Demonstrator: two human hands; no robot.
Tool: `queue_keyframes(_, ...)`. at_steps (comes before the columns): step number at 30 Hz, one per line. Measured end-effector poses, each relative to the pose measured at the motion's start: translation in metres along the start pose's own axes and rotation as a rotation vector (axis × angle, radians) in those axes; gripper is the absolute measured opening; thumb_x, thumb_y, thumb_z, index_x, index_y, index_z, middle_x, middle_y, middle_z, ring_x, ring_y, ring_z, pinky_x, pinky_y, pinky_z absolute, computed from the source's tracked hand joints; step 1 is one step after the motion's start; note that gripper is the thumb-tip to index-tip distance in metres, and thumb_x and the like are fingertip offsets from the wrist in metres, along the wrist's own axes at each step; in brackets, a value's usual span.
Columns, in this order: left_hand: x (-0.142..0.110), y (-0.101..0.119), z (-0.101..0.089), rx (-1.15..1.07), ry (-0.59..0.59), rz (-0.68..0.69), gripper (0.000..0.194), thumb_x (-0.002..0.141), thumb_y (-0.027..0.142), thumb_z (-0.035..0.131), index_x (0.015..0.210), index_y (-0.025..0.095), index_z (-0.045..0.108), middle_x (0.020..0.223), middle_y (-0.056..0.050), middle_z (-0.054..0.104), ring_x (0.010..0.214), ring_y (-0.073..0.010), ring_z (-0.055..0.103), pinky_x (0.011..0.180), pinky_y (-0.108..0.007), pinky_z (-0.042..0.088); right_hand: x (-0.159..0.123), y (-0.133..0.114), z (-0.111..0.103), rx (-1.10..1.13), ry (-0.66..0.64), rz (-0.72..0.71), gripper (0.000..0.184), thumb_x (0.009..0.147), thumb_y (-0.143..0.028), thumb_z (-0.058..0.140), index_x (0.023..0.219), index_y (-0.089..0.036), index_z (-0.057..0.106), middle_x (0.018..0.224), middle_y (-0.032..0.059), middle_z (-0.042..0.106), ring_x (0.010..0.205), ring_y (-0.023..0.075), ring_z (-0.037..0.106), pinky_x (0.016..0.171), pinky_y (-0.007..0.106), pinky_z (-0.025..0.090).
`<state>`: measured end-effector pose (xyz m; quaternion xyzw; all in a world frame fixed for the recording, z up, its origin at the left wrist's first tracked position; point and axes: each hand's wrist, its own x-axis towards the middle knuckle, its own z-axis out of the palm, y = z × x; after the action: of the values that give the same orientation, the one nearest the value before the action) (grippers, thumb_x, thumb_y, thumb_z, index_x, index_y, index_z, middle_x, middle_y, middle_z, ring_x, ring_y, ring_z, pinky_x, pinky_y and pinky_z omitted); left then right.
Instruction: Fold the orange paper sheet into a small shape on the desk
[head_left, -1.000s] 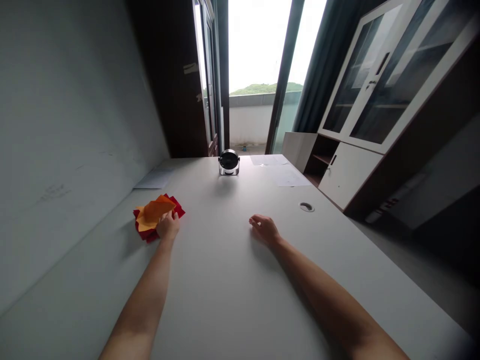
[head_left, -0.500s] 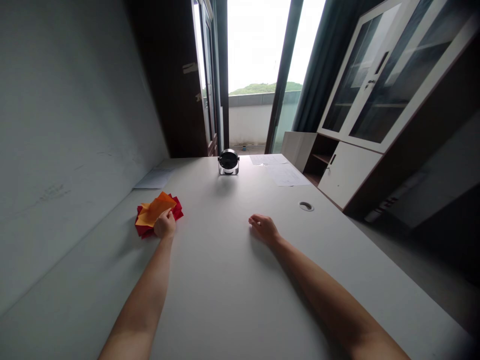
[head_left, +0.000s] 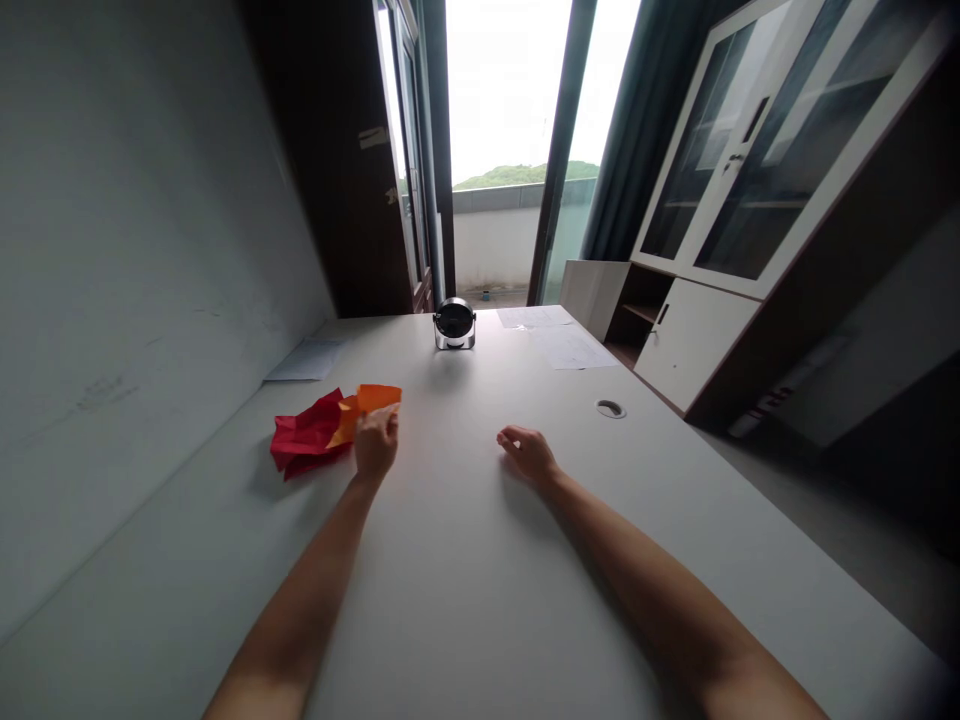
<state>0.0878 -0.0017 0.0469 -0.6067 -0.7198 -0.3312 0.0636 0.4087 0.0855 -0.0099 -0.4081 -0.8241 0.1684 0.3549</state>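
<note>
My left hand (head_left: 375, 445) pinches an orange sheet of paper (head_left: 365, 405) and holds it just above the white table (head_left: 450, 560), to the right of a crumpled pile of red paper (head_left: 304, 440). The orange sheet still overlaps the pile's right edge. My right hand (head_left: 529, 455) rests on the table near the middle, fingers loosely curled and holding nothing.
A small black desk fan (head_left: 454, 324) stands at the far end of the table. White sheets lie at the far left (head_left: 307, 360) and far right (head_left: 562, 345). A round cable hole (head_left: 610, 408) sits right of my right hand. A wall runs along the left; cabinets stand at the right.
My left hand has pulled the orange sheet off the red pile and moved it to the right. The right hand has stayed in place.
</note>
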Motion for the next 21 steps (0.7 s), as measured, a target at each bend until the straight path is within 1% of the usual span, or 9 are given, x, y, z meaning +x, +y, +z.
queue_keyframes(2, -0.012, 0.03, 0.013, -0.013, -0.164, 0.108, 0.044, 0.101, 0.035, 0.031, 0.128, 0.021, 0.063, 0.129, -0.008, 0.065, 0.125, -0.0234, 0.052, 0.12, -0.048, 0.017, 0.0, -0.003, -0.002, 0.009, 0.036, 0.002, 0.033, 0.094, -0.039, 0.045, 0.077, -0.02, 0.066, 0.073, 0.0026, 0.067, 0.062, 0.0136, 0.054, 0.067, 0.025, 0.043)
queue_keyframes(4, -0.024, 0.05, 0.027, -0.038, -0.335, 0.237, 0.043, 0.101, 0.037, 0.032, 0.124, 0.027, 0.065, 0.127, -0.005, 0.066, 0.126, -0.0235, 0.05, 0.12, -0.051, 0.012, -0.001, -0.008, -0.005, 0.025, 0.08, 0.001, 0.034, 0.094, -0.039, 0.044, 0.078, -0.019, 0.066, 0.075, 0.004, 0.068, 0.065, 0.0145, 0.055, 0.069, 0.026, 0.043)
queue_keyframes(6, -0.033, 0.057, 0.039, -0.046, -0.468, 0.287, 0.045, 0.101, 0.042, 0.028, 0.12, 0.032, 0.067, 0.131, -0.001, 0.063, 0.134, -0.0252, 0.042, 0.118, -0.056, 0.015, -0.002, -0.014, -0.008, 0.046, 0.115, -0.006, 0.034, 0.096, -0.039, 0.044, 0.08, -0.019, 0.066, 0.077, 0.0052, 0.068, 0.066, 0.0153, 0.056, 0.069, 0.027, 0.044)
queue_keyframes(7, -0.034, 0.055, 0.044, -0.05, -0.497, 0.283, 0.046, 0.101, 0.045, 0.027, 0.121, 0.032, 0.067, 0.135, 0.0, 0.06, 0.137, -0.0258, 0.038, 0.117, -0.055, 0.018, -0.002, -0.017, -0.009, 0.057, 0.129, -0.015, 0.034, 0.096, -0.039, 0.043, 0.08, -0.019, 0.065, 0.078, 0.0056, 0.068, 0.068, 0.0157, 0.057, 0.069, 0.027, 0.044)
queue_keyframes(10, -0.031, 0.04, 0.049, -0.079, -0.447, 0.236, 0.05, 0.101, 0.045, 0.024, 0.127, 0.025, 0.063, 0.14, -0.004, 0.055, 0.135, -0.0232, 0.04, 0.114, -0.044, 0.03, -0.003, -0.027, -0.01, 0.071, 0.142, -0.071, 0.033, 0.097, -0.037, 0.043, 0.08, -0.02, 0.064, 0.078, 0.0059, 0.066, 0.071, 0.0169, 0.058, 0.073, 0.028, 0.045)
queue_keyframes(12, -0.027, 0.029, 0.049, -0.046, -0.386, 0.187, 0.047, 0.099, 0.044, 0.031, 0.129, 0.022, 0.06, 0.138, -0.007, 0.055, 0.131, -0.0232, 0.044, 0.112, -0.04, 0.033, -0.004, -0.036, -0.009, 0.061, 0.124, -0.119, 0.031, 0.097, -0.036, 0.044, 0.08, -0.02, 0.065, 0.077, 0.0059, 0.066, 0.073, 0.0176, 0.059, 0.077, 0.03, 0.045)
queue_keyframes(15, -0.026, 0.018, 0.052, 0.063, -0.395, 0.156, 0.047, 0.093, 0.048, 0.045, 0.131, 0.023, 0.058, 0.143, -0.009, 0.05, 0.136, -0.0286, 0.038, 0.115, -0.046, 0.026, -0.007, -0.055, -0.007, 0.069, 0.075, -0.208, 0.029, 0.097, -0.034, 0.045, 0.083, -0.021, 0.066, 0.082, 0.0072, 0.067, 0.08, 0.0191, 0.06, 0.083, 0.033, 0.046)
queue_keyframes(18, -0.031, 0.018, 0.058, 0.129, -0.448, 0.128, 0.066, 0.086, 0.061, 0.051, 0.14, 0.025, 0.048, 0.153, -0.011, 0.039, 0.143, -0.0328, 0.028, 0.117, -0.052, 0.015, -0.014, -0.078, -0.003, 0.148, -0.003, -0.273, 0.025, 0.098, -0.031, 0.045, 0.091, -0.022, 0.068, 0.094, 0.0082, 0.07, 0.089, 0.0195, 0.063, 0.087, 0.033, 0.049)
queue_keyframes(21, -0.035, 0.024, 0.061, 0.149, -0.462, 0.105, 0.082, 0.081, 0.07, 0.051, 0.147, 0.022, 0.04, 0.156, -0.014, 0.034, 0.144, -0.0346, 0.025, 0.117, -0.051, 0.014, -0.019, -0.094, 0.008, 0.21, -0.083, -0.283, 0.025, 0.099, -0.027, 0.044, 0.107, -0.025, 0.067, 0.114, 0.0074, 0.068, 0.102, 0.0185, 0.064, 0.093, 0.032, 0.05)
